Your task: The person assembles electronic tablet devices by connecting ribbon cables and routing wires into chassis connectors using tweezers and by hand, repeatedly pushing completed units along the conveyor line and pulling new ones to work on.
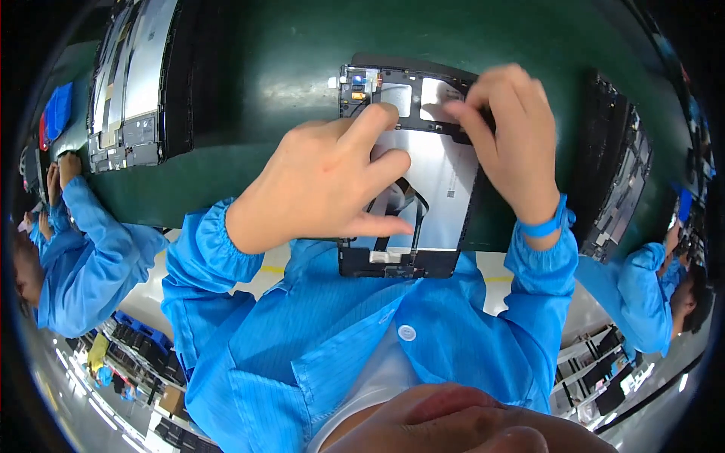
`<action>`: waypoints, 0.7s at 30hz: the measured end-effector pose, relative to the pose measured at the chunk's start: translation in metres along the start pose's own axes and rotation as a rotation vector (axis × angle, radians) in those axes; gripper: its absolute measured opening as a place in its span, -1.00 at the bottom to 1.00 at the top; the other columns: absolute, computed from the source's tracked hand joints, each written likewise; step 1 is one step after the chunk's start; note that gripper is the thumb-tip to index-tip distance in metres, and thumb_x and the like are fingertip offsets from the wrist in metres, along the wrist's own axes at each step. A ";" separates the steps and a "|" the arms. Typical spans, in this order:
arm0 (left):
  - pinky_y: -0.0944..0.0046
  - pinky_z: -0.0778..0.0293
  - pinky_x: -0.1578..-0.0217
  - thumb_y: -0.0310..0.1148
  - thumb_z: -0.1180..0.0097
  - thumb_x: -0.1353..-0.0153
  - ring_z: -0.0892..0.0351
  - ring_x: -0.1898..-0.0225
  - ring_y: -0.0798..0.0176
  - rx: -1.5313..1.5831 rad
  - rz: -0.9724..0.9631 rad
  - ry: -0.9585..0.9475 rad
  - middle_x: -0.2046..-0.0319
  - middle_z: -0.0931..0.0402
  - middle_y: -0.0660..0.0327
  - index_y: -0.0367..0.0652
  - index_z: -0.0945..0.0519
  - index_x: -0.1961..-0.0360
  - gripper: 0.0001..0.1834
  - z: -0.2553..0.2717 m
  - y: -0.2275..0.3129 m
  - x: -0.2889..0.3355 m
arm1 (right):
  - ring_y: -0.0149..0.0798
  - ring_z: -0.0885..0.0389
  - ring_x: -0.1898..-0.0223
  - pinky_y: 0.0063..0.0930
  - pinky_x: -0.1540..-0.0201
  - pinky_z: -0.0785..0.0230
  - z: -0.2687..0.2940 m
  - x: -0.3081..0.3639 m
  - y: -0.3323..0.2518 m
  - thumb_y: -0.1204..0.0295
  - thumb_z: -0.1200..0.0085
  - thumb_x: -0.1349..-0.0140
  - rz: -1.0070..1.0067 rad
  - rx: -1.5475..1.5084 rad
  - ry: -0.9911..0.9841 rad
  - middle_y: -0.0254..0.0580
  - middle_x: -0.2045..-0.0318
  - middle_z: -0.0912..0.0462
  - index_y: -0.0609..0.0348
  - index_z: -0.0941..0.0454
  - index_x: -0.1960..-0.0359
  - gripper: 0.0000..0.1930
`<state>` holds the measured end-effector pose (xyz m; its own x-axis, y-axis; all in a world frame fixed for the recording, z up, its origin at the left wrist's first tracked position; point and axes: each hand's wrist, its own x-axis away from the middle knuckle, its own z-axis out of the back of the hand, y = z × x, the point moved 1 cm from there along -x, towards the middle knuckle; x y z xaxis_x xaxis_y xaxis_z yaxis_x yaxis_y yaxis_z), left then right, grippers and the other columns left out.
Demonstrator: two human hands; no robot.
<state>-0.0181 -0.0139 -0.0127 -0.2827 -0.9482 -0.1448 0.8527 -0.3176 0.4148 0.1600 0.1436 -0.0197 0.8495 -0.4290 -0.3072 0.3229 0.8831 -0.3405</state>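
Wearer's head (468, 423) foremost, the opened tablet (447, 198) lies beneath the left hand (321, 177) (fingers apart), extending leftward from the right hand (517, 140) (grip indiscernible), long axis fore-and-aft.

The middle is bright and fairly sharp, with pale glare on the green table (264, 90) and a shine on the silver panel (442, 204). Soft grey shadow dulls the panel near the right hand (517, 128), whose thumb tip looks smeared. Towards the black rim, straight edges bend and distant shelves (136, 340) soften.
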 end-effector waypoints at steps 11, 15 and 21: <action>0.29 -0.57 0.45 0.28 -0.33 0.01 -0.60 0.36 0.16 -0.040 0.150 0.062 -0.11 -0.38 -0.05 -0.01 -0.60 0.20 -0.40 -0.007 0.014 0.018 | -0.20 -0.55 0.59 -0.39 0.59 -0.34 -0.001 0.042 -0.019 0.45 -0.44 -0.01 -0.080 -0.246 -0.007 -0.23 0.55 -0.52 0.15 -0.52 0.46 -0.74; 0.29 -0.57 0.46 0.27 -0.33 0.01 -0.60 0.41 0.16 -0.059 0.135 0.014 -0.12 -0.37 -0.05 0.00 -0.60 0.21 -0.42 -0.007 0.012 0.015 | -0.20 -0.54 0.60 -0.37 0.60 -0.33 -0.003 0.041 -0.017 0.45 -0.44 0.00 -0.061 -0.251 -0.006 -0.23 0.55 -0.50 0.16 -0.52 0.46 -0.74; 0.31 -0.56 0.47 0.26 -0.31 -0.01 -0.59 0.43 0.16 -0.116 0.117 -0.029 -0.04 -0.39 -0.01 0.02 -0.59 0.22 -0.43 -0.005 0.012 0.012 | -0.20 -0.52 0.61 -0.39 0.61 -0.31 -0.002 0.041 -0.017 0.47 -0.44 0.01 -0.059 -0.264 -0.006 -0.23 0.56 -0.49 0.16 -0.51 0.47 -0.74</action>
<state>-0.0095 -0.0289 -0.0141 -0.1901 -0.9789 -0.0751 0.9248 -0.2042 0.3209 0.1886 0.1104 -0.0278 0.8353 -0.4761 -0.2750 0.2522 0.7762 -0.5778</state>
